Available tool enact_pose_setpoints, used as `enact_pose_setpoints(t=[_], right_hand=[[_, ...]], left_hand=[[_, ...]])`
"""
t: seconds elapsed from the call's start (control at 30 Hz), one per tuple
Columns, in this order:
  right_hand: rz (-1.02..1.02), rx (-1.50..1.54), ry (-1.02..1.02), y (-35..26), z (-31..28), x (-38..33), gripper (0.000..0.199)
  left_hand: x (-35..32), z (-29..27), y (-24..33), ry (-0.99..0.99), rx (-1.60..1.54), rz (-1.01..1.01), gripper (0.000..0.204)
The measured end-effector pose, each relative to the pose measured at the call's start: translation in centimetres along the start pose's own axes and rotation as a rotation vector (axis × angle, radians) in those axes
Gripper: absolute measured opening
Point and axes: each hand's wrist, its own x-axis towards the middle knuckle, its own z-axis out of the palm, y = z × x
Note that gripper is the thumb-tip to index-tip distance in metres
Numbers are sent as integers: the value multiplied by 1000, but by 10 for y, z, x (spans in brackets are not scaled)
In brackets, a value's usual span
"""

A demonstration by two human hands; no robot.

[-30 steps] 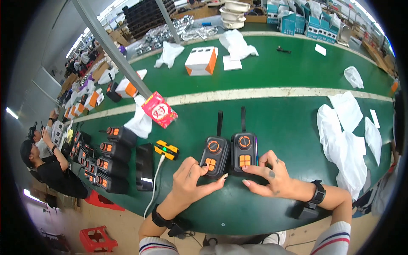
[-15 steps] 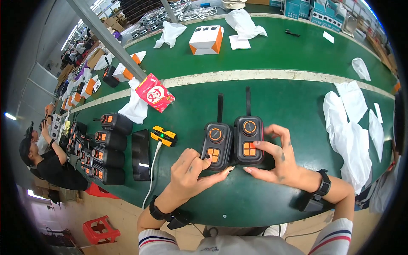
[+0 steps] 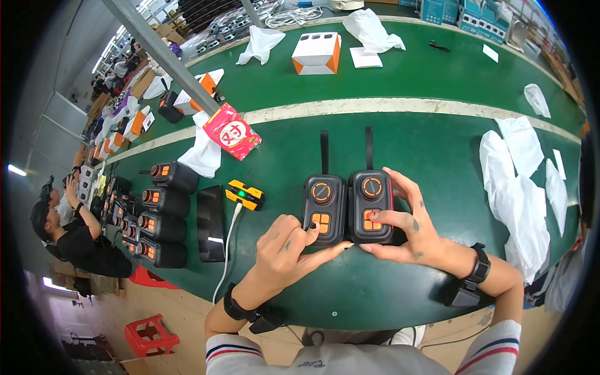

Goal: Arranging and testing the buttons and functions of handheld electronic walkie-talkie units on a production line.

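The left hand (image 3: 280,253), half curled, touches a black speaker (image 3: 335,215) at its orange buttons. The right hand (image 3: 409,231), loosely spread, curves round a second speaker (image 3: 370,205), one fingertip on its buttons. Both speakers are side by side on the green table (image 3: 387,294); a yellow gadget (image 3: 244,195) lies left.

We see our L hand (image 3: 284,250) w/ a fingertip at the orange btns (image 3: 322,222) of the L blk device (image 3: 334,206), R hand (image 3: 412,222) likewise on the R blk device (image 3: 370,201), both side by side on the grn bench (image 3: 400,290). To our L: yellow/blk gadget (image 3: 250,199) w/ white cable (image 3: 232,226), dark slab (image 3: 210,219), more blk devices (image 3: 170,202); red pkt (image 3: 231,132) farther back, white bags (image 3: 515,209) to our R.
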Motion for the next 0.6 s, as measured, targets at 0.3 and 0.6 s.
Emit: enact_pose_setpoints(t=[0.3,0.6], right_hand=[[-8,-7,-4,-2,0,1,60],[-19,-21,-5,-2,0,2,61]], left_hand=[[1,-1,1,-13,-9,-8,47],[0,0,-1,-17,3,-2,48]])
